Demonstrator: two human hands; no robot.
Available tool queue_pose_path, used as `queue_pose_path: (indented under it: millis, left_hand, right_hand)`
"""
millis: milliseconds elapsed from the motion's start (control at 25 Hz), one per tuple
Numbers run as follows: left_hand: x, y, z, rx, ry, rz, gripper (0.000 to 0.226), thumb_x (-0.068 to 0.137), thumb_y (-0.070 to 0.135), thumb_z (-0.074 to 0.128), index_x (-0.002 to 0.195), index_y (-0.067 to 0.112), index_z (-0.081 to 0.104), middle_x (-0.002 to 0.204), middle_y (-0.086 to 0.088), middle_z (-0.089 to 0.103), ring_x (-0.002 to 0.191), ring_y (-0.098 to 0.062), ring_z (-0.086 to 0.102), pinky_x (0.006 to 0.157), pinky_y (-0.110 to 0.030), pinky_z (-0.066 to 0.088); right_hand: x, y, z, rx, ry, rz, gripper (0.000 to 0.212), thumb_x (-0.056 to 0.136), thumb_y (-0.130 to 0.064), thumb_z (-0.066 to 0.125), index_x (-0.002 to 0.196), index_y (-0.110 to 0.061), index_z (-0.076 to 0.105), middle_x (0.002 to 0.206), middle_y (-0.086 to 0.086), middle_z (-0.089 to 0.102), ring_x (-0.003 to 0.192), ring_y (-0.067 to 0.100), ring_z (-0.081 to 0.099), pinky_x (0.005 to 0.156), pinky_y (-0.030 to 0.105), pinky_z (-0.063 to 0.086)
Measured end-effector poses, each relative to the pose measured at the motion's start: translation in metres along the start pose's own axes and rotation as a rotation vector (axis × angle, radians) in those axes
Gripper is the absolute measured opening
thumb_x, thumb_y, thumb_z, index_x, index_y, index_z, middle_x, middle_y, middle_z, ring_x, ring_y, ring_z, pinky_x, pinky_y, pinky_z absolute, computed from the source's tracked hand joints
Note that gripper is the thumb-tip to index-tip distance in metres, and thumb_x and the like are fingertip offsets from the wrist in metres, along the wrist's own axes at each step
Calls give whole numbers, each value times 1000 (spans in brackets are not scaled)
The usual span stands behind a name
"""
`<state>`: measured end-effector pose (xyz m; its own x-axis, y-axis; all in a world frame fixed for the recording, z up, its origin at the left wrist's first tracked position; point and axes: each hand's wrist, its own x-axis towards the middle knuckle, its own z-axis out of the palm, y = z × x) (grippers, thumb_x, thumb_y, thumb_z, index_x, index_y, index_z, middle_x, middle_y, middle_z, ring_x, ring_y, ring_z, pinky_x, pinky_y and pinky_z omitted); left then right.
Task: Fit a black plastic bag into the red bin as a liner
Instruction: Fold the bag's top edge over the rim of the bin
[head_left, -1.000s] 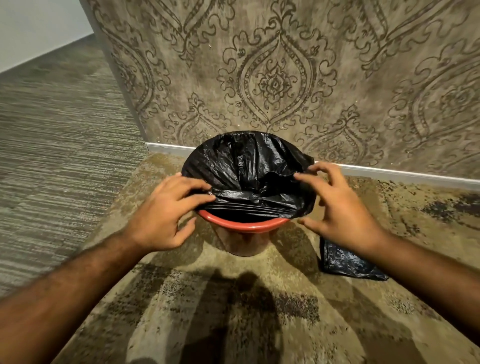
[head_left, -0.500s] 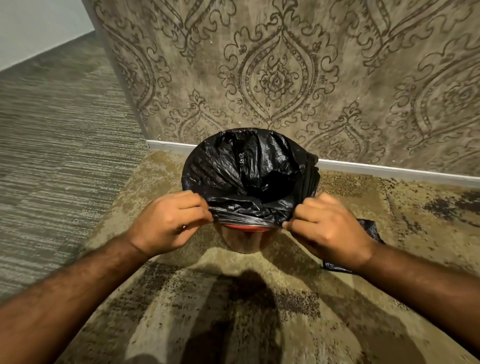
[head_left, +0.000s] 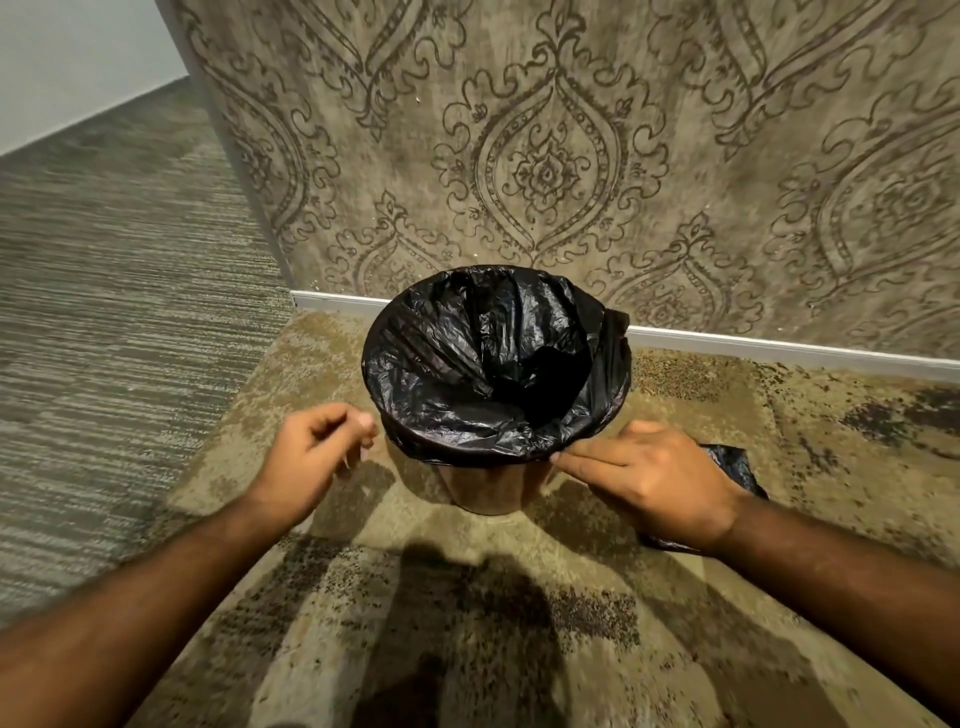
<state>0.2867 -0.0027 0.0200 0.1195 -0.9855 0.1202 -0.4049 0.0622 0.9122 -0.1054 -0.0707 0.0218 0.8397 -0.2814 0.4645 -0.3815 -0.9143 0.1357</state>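
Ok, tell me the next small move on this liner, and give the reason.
Probably tuck down the loose flap at the far right. The black bag is folded over the bin rim all round the near side, with no red showing. The right hand touches the bag's edge with its fingertips; the left hand is off it. That flap alone sticks out.

We reach both bare forearms forward from six o'clock. Our left hand (head_left: 311, 457) hovers loosely curled, thumb and fingertips nearly meeting, gripping nothing. Our right hand (head_left: 654, 478) lies palm down, its fingers pointing toward nine o'clock, pressed together.
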Motion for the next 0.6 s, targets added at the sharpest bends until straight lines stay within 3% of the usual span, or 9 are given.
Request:
queue_pose_path:
  millis: [80,160,240,320,440,600]
  left_hand:
    - [11,13,7,-296,26,-254,29,103,26,60,92,3,71,79,-8,69,60,-17,61,49,-28,51]
    - [14,20,16,-375,36,-342,24,102,21,60,96,0,68,76,-9,67,56,-12,60,47,-23,52]
    - [12,17,23,-454,31,-373,19,101,18,61,90,4,66,72,-6,64,54,-10,58,48,-21,51]
    - [9,12,22,-518,17,-390,17,100,18,62,86,9,65,73,-4,64,55,-10,58,49,-21,51]
    - [9,8,18,-527,48,-414,17,99,19,65,82,13,65,72,-2,64,55,-10,56,49,-23,50]
    - [13,-1,27,-319,104,-492,27,100,14,62,73,15,61,67,-5,59,51,-9,52,48,-25,51]
  right_hand:
    - [-9,2,-5,79,-43,-19,39,93,-11,69,131,-16,76,134,-1,76,94,19,78,74,32,61]
    - [-12,3,-10,231,11,141,30,92,-12,63,117,-13,78,124,4,75,96,23,75,77,38,64]
    - [-1,9,-12,402,182,495,16,89,-8,61,100,-13,70,101,5,68,85,23,66,71,42,57]
    - [16,27,-11,589,307,950,3,98,-18,62,100,-18,63,94,3,64,75,20,60,64,39,54]
    - [26,55,-3,992,242,1434,24,102,-43,64,103,-19,66,99,5,67,73,21,65,60,35,54]
    - [24,65,3,1104,259,1494,23,101,-30,69,96,-8,75,86,6,72,60,16,61,53,26,46]
